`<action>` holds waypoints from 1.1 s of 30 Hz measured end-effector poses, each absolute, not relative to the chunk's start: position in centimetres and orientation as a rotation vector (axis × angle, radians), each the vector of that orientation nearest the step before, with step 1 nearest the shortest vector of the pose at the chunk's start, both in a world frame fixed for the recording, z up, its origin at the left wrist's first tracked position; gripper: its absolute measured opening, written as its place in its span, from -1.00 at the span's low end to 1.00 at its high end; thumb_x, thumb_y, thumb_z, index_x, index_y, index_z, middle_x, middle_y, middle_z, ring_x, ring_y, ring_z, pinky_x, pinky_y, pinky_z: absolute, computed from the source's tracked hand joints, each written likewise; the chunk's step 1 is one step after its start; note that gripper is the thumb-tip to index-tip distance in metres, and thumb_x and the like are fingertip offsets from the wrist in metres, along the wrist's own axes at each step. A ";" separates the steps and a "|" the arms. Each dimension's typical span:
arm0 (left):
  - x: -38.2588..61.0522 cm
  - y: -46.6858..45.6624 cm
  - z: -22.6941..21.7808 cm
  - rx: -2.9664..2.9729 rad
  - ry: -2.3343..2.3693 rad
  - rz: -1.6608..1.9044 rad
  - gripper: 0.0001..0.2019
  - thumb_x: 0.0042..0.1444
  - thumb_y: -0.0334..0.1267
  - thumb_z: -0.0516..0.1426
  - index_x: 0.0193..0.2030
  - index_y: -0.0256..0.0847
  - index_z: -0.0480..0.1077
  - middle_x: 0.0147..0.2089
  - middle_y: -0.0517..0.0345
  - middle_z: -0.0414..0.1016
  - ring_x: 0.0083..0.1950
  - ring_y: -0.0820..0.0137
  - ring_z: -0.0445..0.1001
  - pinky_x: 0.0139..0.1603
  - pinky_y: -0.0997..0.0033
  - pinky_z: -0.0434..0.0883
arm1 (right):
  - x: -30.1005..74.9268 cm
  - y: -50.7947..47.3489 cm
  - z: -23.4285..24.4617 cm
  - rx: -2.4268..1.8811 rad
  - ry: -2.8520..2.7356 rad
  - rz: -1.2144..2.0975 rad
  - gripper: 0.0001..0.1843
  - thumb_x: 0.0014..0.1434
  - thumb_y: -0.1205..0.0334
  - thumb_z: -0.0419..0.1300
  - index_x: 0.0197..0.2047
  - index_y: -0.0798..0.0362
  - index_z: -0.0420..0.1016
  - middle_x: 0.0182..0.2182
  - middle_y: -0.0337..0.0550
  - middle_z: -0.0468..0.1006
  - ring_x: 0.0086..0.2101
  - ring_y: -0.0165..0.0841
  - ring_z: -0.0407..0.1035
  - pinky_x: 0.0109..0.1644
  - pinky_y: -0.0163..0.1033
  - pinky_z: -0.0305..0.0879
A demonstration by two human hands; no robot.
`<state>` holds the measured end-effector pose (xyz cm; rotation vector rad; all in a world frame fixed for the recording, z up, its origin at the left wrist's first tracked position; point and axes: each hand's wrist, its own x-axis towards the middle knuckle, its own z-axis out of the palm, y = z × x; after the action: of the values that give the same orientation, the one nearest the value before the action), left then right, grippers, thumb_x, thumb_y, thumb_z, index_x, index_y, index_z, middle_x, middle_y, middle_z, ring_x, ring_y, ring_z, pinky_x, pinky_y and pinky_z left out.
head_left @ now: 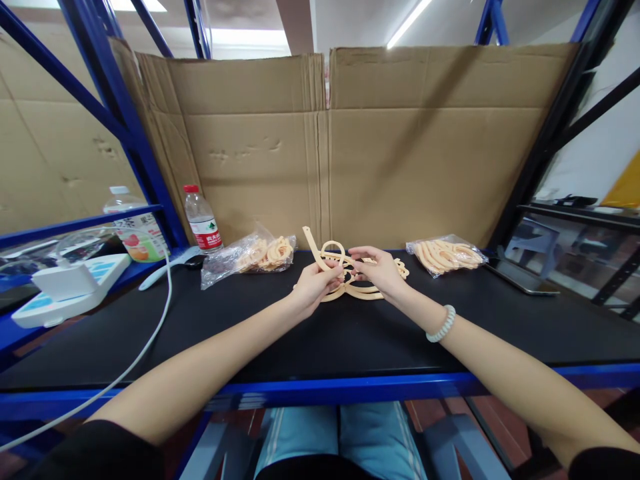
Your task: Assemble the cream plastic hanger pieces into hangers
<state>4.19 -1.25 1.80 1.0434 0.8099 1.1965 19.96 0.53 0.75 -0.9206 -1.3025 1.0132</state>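
In the head view, the left hand pinches a curly tan strip over the black table. The right hand is half bent beside it; I can't tell if it grips anything. More curly pieces lie under both hands, between a left bag and a right bag

Bright overall, light from overhead; ceiling tube blown out. Soft diagonal shadow on right cardboard panel. Wide-angle distortion, blue post leaning at left. Fine detail soft.
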 end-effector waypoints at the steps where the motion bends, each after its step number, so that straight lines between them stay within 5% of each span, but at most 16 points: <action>1: 4.2 -1.2 1.8 1.045 0.810 1.198 -0.85 -0.07 -0.43 0.30 -0.37 -0.36 0.41 -0.52 0.17 0.42 -0.46 0.57 0.41 -0.36 0.57 0.37 | 20.0 0.6 0.6 -0.922 -1.278 1.049 -0.65 -0.08 0.39 0.28 -0.14 0.04 0.49 -0.16 -0.11 0.50 -0.50 -0.48 0.44 -0.32 -0.21 0.53; 11: 3.9 -0.6 1.4 1.066 0.740 1.227 -0.83 -0.12 -0.42 0.32 -0.38 -0.38 0.44 -0.43 0.11 0.50 -0.47 0.59 0.42 -0.36 0.58 0.38 | 19.6 0.8 0.0 -0.814 -1.113 1.686 -0.76 0.04 0.62 0.10 -0.30 0.13 0.43 -0.34 -0.11 0.55 -0.27 -0.39 0.52 0.11 -0.15 0.38; 17: 3.7 0.0 1.3 1.058 0.694 1.254 -0.79 -0.20 -0.43 0.35 -0.39 -0.39 0.45 -0.46 0.14 0.48 -0.46 0.58 0.41 -0.35 0.55 0.37 | 19.6 0.6 0.4 -0.844 -1.064 1.606 -0.88 0.12 0.48 0.19 -0.31 0.09 0.37 -0.37 -0.14 0.57 -0.30 -0.38 0.53 0.09 -0.12 0.37; 33: 3.1 0.5 1.8 1.152 0.682 1.157 -0.78 -0.21 -0.48 0.34 -0.46 -0.37 0.37 -0.53 0.14 0.46 -0.45 0.49 0.46 -0.32 0.50 0.37 | 19.9 0.4 0.6 -0.708 -1.190 1.496 -0.77 -0.02 0.40 0.34 -0.23 0.12 0.51 -0.40 -0.14 0.59 -0.35 -0.40 0.49 -0.12 -0.25 0.43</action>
<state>3.10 0.48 1.79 1.1518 0.6819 1.1574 19.85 0.44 0.65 -0.7080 -1.1895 1.4964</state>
